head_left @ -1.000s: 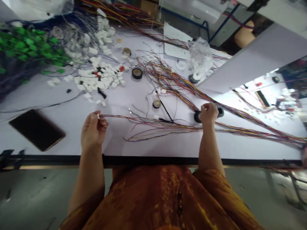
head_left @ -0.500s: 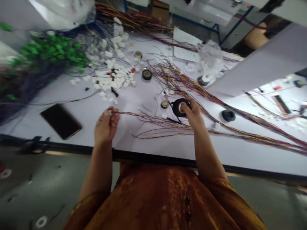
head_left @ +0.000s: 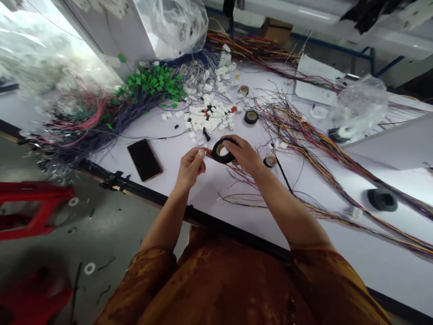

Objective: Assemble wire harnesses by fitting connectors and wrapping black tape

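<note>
R hand (head_left: pixel 244 154) — fingers pinching black ring-shaped tape roll (head_left: pixel 220 159), at 3 o'clock of L hand's (head_left: pixel 190 169), close — those pinch sm. white connector (head_left: pixel 202 152).

Black tape roll (head_left: pixel 223 151) — now beside left hand (head_left: pixel 192 167)

Left hand (head_left: pixel 192 167): thumb and fingers pinched together, palm side turned inward, forearm angled up and forward. Right hand (head_left: pixel 241 155): fingers curled, closed in a grip, forearm slanting in from the right. Hands close together, apart. Both elbows bent, forearms bare.
</note>
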`<state>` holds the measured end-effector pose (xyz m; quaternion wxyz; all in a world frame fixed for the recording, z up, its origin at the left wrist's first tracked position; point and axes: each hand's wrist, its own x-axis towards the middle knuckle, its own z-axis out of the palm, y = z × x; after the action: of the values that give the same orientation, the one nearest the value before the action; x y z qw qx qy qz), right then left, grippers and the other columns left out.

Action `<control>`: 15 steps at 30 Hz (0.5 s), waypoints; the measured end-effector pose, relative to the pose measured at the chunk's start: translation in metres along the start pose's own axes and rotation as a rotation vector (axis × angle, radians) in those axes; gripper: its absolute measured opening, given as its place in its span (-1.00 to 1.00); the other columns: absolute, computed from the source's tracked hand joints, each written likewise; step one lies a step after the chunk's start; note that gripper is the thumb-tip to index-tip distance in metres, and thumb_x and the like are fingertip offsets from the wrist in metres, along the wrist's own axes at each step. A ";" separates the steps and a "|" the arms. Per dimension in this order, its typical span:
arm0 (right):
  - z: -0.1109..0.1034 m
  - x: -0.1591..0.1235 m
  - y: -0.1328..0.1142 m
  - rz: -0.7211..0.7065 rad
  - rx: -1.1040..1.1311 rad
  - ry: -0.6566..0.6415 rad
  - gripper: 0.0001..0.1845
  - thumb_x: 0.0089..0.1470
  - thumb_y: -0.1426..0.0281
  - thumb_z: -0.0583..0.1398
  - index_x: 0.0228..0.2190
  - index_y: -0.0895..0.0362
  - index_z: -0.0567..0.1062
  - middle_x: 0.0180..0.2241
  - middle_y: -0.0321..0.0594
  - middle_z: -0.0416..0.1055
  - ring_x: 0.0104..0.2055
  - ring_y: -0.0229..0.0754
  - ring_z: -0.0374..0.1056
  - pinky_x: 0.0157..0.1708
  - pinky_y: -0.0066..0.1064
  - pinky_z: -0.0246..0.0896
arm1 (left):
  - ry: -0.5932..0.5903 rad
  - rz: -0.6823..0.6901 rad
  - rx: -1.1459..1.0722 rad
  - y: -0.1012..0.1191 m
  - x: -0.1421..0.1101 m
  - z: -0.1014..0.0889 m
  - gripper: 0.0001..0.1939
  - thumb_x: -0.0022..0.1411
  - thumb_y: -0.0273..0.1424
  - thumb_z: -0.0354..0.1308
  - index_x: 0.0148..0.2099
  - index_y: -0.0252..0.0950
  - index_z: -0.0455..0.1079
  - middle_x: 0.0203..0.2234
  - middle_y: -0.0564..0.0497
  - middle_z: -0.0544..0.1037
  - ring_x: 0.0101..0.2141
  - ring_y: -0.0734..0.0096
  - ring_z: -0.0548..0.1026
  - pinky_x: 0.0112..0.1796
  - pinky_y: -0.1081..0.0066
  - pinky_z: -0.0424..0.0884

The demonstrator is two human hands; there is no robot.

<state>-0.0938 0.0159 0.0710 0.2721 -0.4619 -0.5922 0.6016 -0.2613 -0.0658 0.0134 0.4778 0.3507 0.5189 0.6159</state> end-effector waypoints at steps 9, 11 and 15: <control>0.044 -0.090 0.057 -0.489 -0.744 -0.049 -0.63 0.18 0.43 0.14 0.03 0.09 0.42 -0.14 -0.01 0.43 -0.19 -0.06 0.40 -0.20 -0.20 0.43 | -0.050 -0.321 -0.108 0.014 0.011 -0.005 -0.57 0.04 -0.09 0.38 -0.22 -0.35 0.49 -0.38 -0.09 0.65 -0.71 0.69 0.38 -0.73 0.66 0.18; 0.042 -0.083 0.054 -0.466 -0.578 0.009 -0.80 0.19 0.39 0.15 -0.13 0.11 0.44 -0.18 -0.07 0.41 -0.26 -0.16 0.39 -0.27 -0.30 0.43 | -0.064 -0.305 -0.092 0.018 0.007 -0.006 -0.57 0.07 -0.08 0.36 -0.18 -0.33 0.48 -0.33 -0.09 0.66 -0.53 0.51 0.58 -0.56 0.60 0.45; 0.024 -0.027 0.025 0.010 -0.047 0.090 -0.70 0.13 0.16 0.21 -0.23 0.13 0.40 -0.36 -0.25 0.36 -0.62 -0.40 0.15 -0.70 -0.52 0.11 | -0.187 -0.002 0.132 0.031 -0.007 -0.001 -0.61 0.16 -0.08 0.30 -0.15 -0.30 0.49 -0.27 -0.09 0.66 -0.30 0.36 0.64 -0.21 0.38 0.59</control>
<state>-0.0978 -0.0230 0.0504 0.2844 -0.4976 -0.5911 0.5675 -0.2675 -0.0728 0.0439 0.5006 0.4368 0.5117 0.5448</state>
